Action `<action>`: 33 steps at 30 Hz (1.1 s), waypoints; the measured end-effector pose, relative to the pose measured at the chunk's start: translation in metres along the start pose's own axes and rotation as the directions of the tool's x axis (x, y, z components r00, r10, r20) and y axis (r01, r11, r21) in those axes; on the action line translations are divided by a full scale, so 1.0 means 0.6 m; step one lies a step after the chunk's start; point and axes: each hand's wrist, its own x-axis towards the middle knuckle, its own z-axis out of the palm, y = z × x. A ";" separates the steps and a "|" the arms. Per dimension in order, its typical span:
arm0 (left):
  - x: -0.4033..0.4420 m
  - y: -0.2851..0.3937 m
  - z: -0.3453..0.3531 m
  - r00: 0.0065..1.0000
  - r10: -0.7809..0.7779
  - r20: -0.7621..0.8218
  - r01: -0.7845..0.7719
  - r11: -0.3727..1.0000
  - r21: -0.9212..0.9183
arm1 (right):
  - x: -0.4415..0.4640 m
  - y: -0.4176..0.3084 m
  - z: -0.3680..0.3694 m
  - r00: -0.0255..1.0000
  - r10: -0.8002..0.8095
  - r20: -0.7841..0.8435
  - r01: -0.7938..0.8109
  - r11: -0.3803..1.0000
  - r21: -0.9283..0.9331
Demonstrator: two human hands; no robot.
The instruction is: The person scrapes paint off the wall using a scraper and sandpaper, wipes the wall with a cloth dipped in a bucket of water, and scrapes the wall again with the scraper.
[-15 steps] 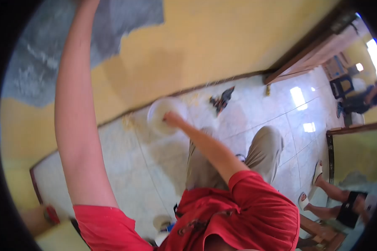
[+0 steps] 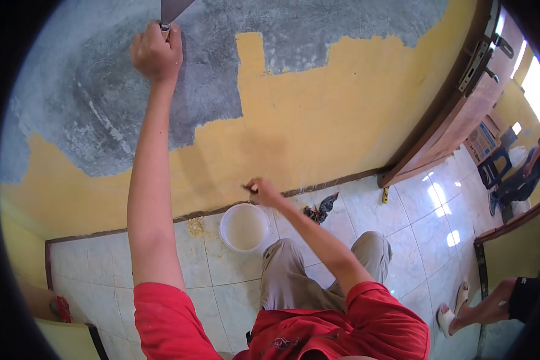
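My left hand (image 2: 157, 53) is raised at the upper left, wrapped round the handle of a putty knife (image 2: 175, 8). Its metal blade points upward and runs out of the top of the view, over the grey, scraped part of the wall (image 2: 210, 78). My right hand (image 2: 263, 192) is closed, just above and beyond the rim of a white plastic bucket (image 2: 222, 231) on the floor. A small dark bit shows at its fingers, too small to name. Pale, cloudy content fills part of the bucket.
Yellow paint (image 2: 318, 114) with a jagged edge covers the lower wall. Crumbs (image 2: 195, 227) and a dark crumpled bag (image 2: 321, 207) lie on the tiles by the skirting. A wooden door (image 2: 432, 141) stands at right. Another person's legs (image 2: 483, 306) show lower right; another person sits beyond the doorway.
The view has tipped upward, bringing my left hand and the putty knife into sight. My right hand has moved from over the bucket's opening up toward the wall.
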 end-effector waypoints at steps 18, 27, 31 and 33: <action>-0.002 -0.007 0.004 0.999 0.044 0.009 -0.044 0.999 0.006 | 0.111 -0.256 -0.524 0.384 -0.910 0.157 0.430 0.026 -0.902; 0.002 0.017 -0.005 0.999 -0.053 -0.010 0.053 0.999 -0.009 | 0.135 -0.279 -0.489 0.334 -0.912 0.236 0.346 -0.115 -0.931; -0.009 0.010 0.000 0.997 -0.080 0.001 0.080 0.997 -0.012 | 0.151 -0.303 -0.471 0.338 -0.902 0.269 0.408 -0.116 -0.905; -0.010 0.011 -0.003 0.994 -0.102 0.030 0.103 0.993 -0.059 | 0.140 -0.288 -0.481 0.373 -0.889 0.265 0.414 -0.096 -0.905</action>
